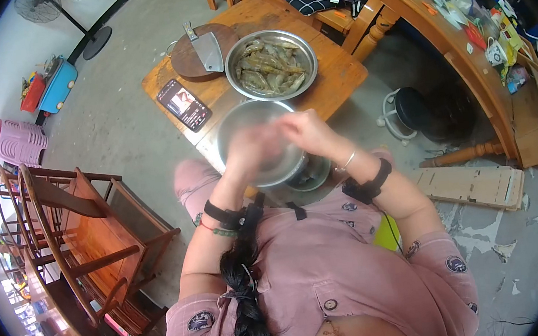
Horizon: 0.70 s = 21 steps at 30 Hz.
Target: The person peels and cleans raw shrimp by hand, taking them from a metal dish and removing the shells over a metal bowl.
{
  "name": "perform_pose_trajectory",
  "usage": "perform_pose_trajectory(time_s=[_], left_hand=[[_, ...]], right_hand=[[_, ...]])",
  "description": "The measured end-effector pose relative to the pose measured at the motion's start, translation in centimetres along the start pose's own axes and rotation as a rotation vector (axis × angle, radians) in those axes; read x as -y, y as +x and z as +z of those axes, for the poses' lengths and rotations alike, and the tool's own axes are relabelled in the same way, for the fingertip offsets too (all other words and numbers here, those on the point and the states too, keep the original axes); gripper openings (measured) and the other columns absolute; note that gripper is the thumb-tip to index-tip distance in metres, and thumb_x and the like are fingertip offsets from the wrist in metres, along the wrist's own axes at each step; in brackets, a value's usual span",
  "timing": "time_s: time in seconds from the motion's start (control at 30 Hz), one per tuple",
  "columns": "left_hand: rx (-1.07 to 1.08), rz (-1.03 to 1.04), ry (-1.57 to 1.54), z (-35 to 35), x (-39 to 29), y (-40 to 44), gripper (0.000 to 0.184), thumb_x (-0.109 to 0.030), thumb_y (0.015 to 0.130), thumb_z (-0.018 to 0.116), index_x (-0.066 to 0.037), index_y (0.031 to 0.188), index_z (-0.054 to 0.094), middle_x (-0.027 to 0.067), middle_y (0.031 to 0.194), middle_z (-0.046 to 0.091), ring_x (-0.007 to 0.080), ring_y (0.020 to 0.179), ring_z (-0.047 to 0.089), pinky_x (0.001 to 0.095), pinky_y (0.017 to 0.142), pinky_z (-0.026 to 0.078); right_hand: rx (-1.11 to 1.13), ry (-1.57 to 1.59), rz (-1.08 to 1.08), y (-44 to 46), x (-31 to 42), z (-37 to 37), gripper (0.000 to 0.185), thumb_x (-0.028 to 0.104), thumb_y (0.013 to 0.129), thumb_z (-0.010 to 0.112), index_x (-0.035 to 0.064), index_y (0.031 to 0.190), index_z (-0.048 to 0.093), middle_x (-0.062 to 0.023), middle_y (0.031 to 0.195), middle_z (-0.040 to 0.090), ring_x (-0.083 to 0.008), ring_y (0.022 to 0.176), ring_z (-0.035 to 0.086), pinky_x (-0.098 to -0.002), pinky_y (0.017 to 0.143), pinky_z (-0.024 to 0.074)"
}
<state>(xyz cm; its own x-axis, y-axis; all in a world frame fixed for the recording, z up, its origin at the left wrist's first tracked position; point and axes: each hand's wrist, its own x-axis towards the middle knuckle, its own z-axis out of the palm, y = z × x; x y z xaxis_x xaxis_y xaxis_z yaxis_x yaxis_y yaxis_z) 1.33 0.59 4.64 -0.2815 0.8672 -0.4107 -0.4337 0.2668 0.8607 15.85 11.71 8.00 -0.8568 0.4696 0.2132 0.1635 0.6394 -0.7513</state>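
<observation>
Over a metal basin (pixel 222 130), my left hand (pixel 255 148) is smeared by motion and its fingers cannot be made out. My right hand (pixel 308 131) meets it there, fingers pinched together; anything between them is too small or blurred to name. Just beyond the basin, a steel bowl (pixel 312 65) holds several raw shrimp (pixel 269 66). To its left a cleaver (pixel 208 52) lies on a round wooden board (pixel 189 63). A phone (pixel 184 105) with its screen lit lies on the wooden table (pixel 345 80), left of the basin.
A black stool (pixel 411 106) stands right of the table, near a large wooden desk (pixel 480 87) with clutter on top. Wooden chairs (pixel 91 219) are at the left, with pink stools (pixel 20 141) behind. A fan (pixel 97 43) stands at the upper left.
</observation>
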Motion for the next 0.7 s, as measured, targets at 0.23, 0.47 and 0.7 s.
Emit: perform_pose_trajectory(time_s=[0.23,0.47,0.7], left_hand=[[-0.173,0.686,0.855,1.9,-2.0,-2.8,0.015,-0.003,0.082,0.069,-0.001,0.096,0.070,0.0073,0.074,0.065,0.0180,0.062,0.061,0.0292,0.060,0.050],[-0.377,1.142,0.937,2.4,-1.7,-2.6,0.016,0.000,0.078,0.070,-0.002,0.095,0.068,0.0121,0.075,0.064,0.0270,0.066,0.061,0.0335,0.060,0.048],[-0.438,1.207,0.917,2.2,-1.6,-2.0,0.018,0.000,0.079,0.069,-0.001,0.097,0.067,0.0125,0.073,0.062,0.0277,0.063,0.059,0.0351,0.058,0.047]], right_hand=[[0.189,0.946,0.581,0.4,-1.2,-1.0,0.020,0.005,0.095,0.054,-0.0077,0.109,0.057,-0.0140,0.091,0.066,-0.0185,0.073,0.068,-0.0260,0.065,0.0594],[0.121,1.355,0.719,0.0,-2.5,0.0,0.016,0.006,0.094,0.057,-0.0043,0.106,0.058,-0.0091,0.085,0.065,-0.0138,0.068,0.066,-0.0230,0.066,0.0587],[0.188,1.319,0.663,-0.4,0.2,0.3,0.010,0.005,0.093,0.058,-0.0017,0.099,0.059,-0.0062,0.083,0.065,-0.0088,0.067,0.064,-0.0199,0.060,0.0549]])
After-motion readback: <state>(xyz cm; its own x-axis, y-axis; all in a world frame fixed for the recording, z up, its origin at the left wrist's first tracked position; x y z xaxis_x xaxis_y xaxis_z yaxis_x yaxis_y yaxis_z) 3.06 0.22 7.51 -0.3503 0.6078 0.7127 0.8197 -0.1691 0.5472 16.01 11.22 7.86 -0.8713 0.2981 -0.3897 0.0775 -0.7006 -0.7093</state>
